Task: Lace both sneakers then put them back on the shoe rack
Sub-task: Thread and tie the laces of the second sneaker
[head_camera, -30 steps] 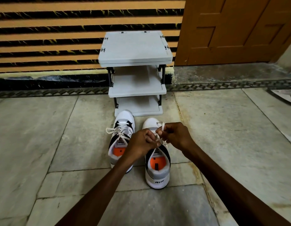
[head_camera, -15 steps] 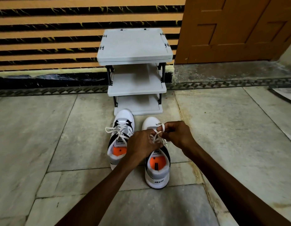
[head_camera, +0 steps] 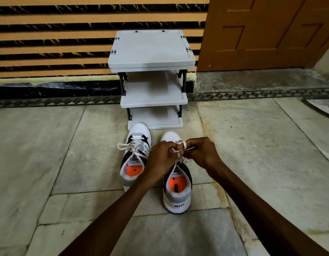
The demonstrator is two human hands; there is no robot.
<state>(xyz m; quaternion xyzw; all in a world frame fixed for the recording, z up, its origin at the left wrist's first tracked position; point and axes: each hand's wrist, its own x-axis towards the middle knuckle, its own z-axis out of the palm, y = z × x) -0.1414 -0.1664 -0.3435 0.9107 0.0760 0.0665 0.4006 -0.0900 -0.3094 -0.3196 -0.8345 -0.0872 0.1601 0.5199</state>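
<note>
Head view: both hands knotting the flat white cotton lace [head_camera: 179, 151] over the right white-and-black sneaker with orange insole [head_camera: 176, 182]

The left hand [head_camera: 160, 157] and right hand [head_camera: 202, 153] are each pinched shut on a lace end, held close above the tongue, likely to draw the bow tight. The matching left sneaker [head_camera: 135, 159], its bow already splayed, sits just beside it on the grey veined stone floor [head_camera: 252, 145], toes towards the pale grey three-shelf plastic shoe rack [head_camera: 150, 50], handy for shelving
</note>
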